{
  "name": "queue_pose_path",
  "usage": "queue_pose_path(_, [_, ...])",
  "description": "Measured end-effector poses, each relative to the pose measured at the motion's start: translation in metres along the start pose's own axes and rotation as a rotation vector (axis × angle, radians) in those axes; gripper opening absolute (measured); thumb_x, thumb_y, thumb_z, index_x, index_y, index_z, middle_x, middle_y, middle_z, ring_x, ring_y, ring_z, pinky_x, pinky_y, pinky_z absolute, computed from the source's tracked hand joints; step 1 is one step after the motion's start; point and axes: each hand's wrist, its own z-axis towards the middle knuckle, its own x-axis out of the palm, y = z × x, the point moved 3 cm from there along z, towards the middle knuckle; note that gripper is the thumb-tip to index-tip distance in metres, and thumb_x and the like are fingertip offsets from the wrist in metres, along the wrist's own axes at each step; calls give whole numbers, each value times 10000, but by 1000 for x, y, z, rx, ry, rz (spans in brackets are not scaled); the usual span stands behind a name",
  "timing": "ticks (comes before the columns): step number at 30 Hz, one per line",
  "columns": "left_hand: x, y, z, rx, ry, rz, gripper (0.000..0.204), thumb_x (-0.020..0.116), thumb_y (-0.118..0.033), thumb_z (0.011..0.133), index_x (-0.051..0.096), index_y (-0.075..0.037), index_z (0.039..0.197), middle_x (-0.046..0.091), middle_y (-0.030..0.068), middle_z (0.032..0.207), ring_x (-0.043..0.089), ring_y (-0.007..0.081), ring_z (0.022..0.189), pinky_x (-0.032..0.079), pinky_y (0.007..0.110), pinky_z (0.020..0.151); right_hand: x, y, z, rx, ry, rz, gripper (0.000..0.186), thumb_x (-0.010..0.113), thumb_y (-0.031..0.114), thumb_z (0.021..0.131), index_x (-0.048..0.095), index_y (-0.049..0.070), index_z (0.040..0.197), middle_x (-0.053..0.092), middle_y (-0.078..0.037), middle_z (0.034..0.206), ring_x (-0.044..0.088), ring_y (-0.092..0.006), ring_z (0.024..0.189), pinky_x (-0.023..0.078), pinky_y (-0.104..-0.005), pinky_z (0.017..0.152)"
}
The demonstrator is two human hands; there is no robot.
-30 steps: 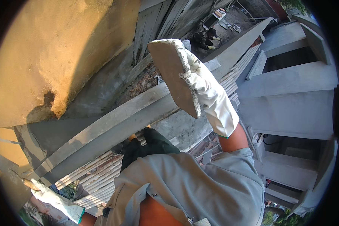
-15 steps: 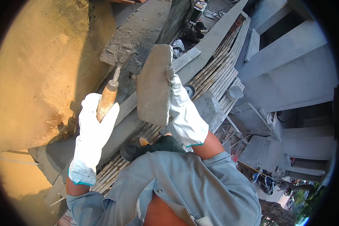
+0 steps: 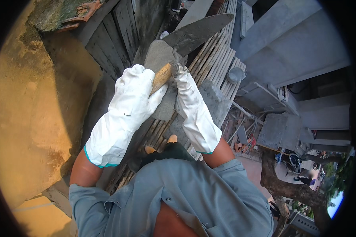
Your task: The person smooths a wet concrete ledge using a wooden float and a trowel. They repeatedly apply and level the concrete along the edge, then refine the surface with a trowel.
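My left hand, in a white glove with a teal cuff edge, is closed round the wooden handle of a trowel. The trowel's broad, mortar-smeared blade points up and to the right, across the far end of a flat grey block. My right hand, gloved the same way, grips that block by its right edge. Wet mortar clings to the right glove's fingertips and to the block's edge beside them. The block's middle is partly covered by the trowel handle and my left hand.
A sunlit yellow wall rises close on the left. Below me runs a platform of bamboo poles, with a bucket on its right side. A grey slab lies on the poles. Weathered planks stand at the far left.
My left hand has swung the trowel rightward, from beside the wall to over the block's far edge. The block sits lower and tilts differently in my right hand. The view has shifted.
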Motion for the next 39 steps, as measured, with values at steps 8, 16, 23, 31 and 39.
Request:
queue_pose_path(8, [25,-30,41,53,24,174,299,824,-269,858,645,-53,962,627,139,970,648,367,939,512,505,773,-15,32,27,-154,-187,163,700,750,253,1044,396,92,1626,648,-131,1371,676,-197,1183,585,-296,961])
queue_pose_path(16, [-5,-47,61,209,-7,-54,380,852,-237,849,675,-23,1109,668,160,1062,656,362,1008,527,499,868,-24,75,19,25,-216,140,438,725,314,1048,677,-22,1325,685,-71,1169,677,-179,1049,571,-342,940])
queue_pose_path(23, [-21,30,55,-390,-32,-643,645,775,-285,995,529,1,1517,642,180,1425,653,257,1261,522,360,1083,14,74,27,133,-281,32,457,684,401,1073,630,24,1325,652,-96,1129,648,-169,996,546,-344,852])
queue_pose_path(31, [-31,124,-1,-629,72,-1319,513,643,-164,1050,536,83,1487,704,121,1322,656,153,1191,514,315,1064,57,10,53,-15,59,-633,568,591,429,1118,587,-9,1479,652,-155,1394,671,-224,1150,548,-343,1000])
queue_pose_path(39, [-86,257,-120,-867,93,-721,431,716,-138,982,651,29,1373,741,106,1130,702,211,1077,555,359,965,74,33,45,376,191,-677,610,648,435,1078,634,-88,1392,717,-211,1336,703,-274,1207,566,-415,1008])
